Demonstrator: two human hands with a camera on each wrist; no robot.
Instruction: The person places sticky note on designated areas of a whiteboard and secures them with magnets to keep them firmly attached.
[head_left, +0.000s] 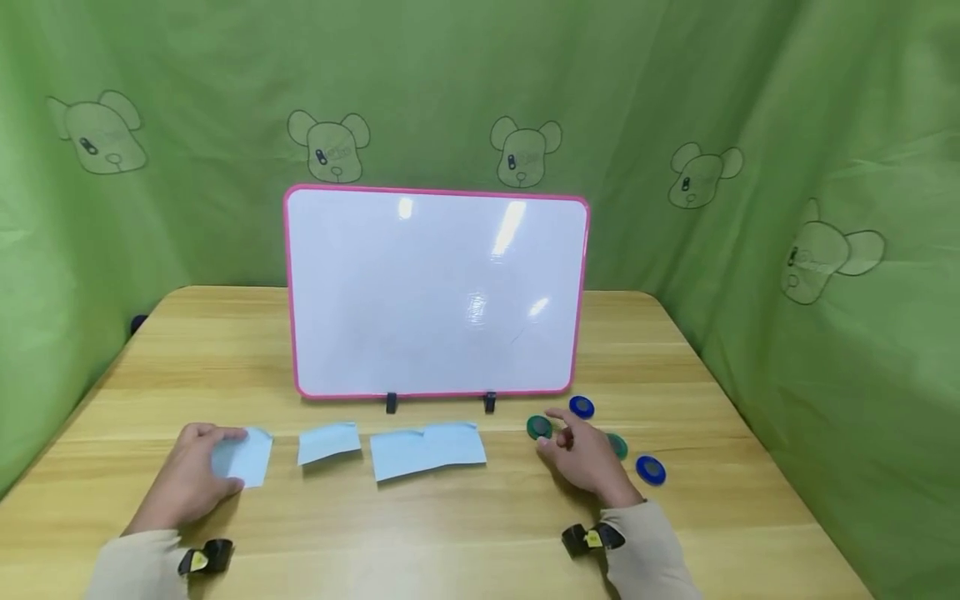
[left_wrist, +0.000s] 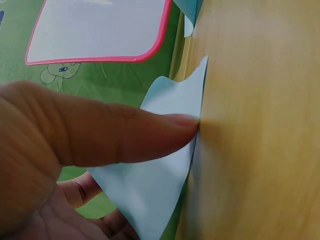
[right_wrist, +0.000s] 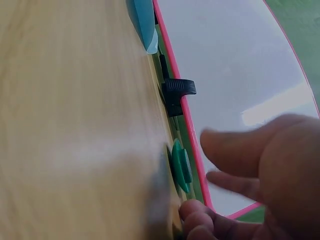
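Blue paper (head_left: 255, 458) is in my left hand (head_left: 191, 475), held between my thumb (left_wrist: 150, 135) and my fingers. It is at the left end of the row, beside a small blue piece (head_left: 328, 443) and a wider blue piece (head_left: 427, 454) on the wood table (head_left: 420, 542). My right hand (head_left: 585, 467) has nothing in it. Its thumb and pointing finger are apart, right by a green disc (head_left: 537, 427). Another green disc (head_left: 618, 446) and two blue discs (head_left: 651, 469) are near that hand too. Behind everything, a white board (head_left: 435, 292) with a pink edge stands up on black feet (head_left: 392, 403).
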